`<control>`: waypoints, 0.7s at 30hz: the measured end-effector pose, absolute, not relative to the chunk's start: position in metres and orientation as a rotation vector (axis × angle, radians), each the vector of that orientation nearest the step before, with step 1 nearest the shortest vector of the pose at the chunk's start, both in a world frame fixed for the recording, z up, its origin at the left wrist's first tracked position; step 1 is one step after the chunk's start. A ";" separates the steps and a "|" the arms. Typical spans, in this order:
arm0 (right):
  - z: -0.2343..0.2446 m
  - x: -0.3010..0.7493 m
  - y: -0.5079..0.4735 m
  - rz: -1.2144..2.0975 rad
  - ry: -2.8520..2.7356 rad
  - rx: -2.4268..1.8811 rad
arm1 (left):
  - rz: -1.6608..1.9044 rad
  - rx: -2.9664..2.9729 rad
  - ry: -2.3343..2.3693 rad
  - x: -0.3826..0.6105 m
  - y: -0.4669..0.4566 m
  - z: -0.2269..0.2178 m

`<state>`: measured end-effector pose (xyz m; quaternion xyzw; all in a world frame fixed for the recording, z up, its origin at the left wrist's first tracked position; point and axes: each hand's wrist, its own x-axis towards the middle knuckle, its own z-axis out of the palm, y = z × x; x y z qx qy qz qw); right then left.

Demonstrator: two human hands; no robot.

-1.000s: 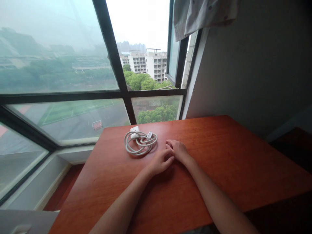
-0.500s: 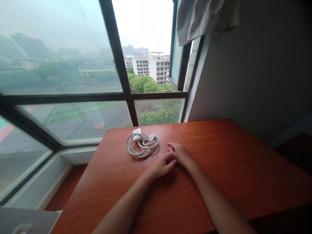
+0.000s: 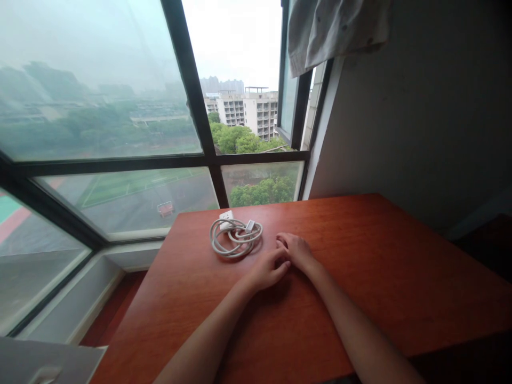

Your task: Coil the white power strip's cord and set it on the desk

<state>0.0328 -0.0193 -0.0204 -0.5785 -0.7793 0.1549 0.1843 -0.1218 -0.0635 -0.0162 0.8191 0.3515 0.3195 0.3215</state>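
A coiled white extension cord (image 3: pixel 219 250) lies on the reddish-brown wooden table (image 3: pixel 180 298). Its socket block (image 3: pixel 226 217) sits at the far side of the coil, and a white end piece (image 3: pixel 250 226) rests on the loops at the right. My left hand (image 3: pixel 268 268) is on the tabletop just right of and nearer than the coil, fingers loosely bent, thumb apart, holding nothing. Beside it my right hand (image 3: pixel 296 250) lies low with fingers extended and empty. The fingers of both hands meet or overlap; exact contact is hard to make out.
Windows with dark frames (image 3: pixel 160 162) stand behind the table and to its left, with one pane swung out. A grey curtain (image 3: pixel 328 32) hangs at the upper right beside a dark wall (image 3: pixel 400 122). A light grey surface (image 3: pixel 48 357) is at the lower left.
The view has shifted very slightly. Both hands and the coiled extension cord keep their places on the table.
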 end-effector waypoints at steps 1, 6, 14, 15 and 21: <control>-0.021 0.033 -0.019 0.435 -2.198 -1.629 | 0.842 2.152 0.924 -0.122 -0.063 -0.017; -0.022 0.034 -0.019 0.425 -2.195 -1.621 | 0.835 2.161 0.919 -0.121 -0.063 -0.018; -0.018 0.033 -0.021 0.424 -2.199 -1.617 | 0.837 2.167 0.917 -0.122 -0.062 -0.017; -0.018 0.033 -0.021 0.425 -2.201 -1.617 | 0.838 2.169 0.915 -0.122 -0.062 -0.017; -0.018 0.033 -0.020 0.434 -2.211 -1.630 | 0.843 2.174 0.915 -0.122 -0.062 -0.017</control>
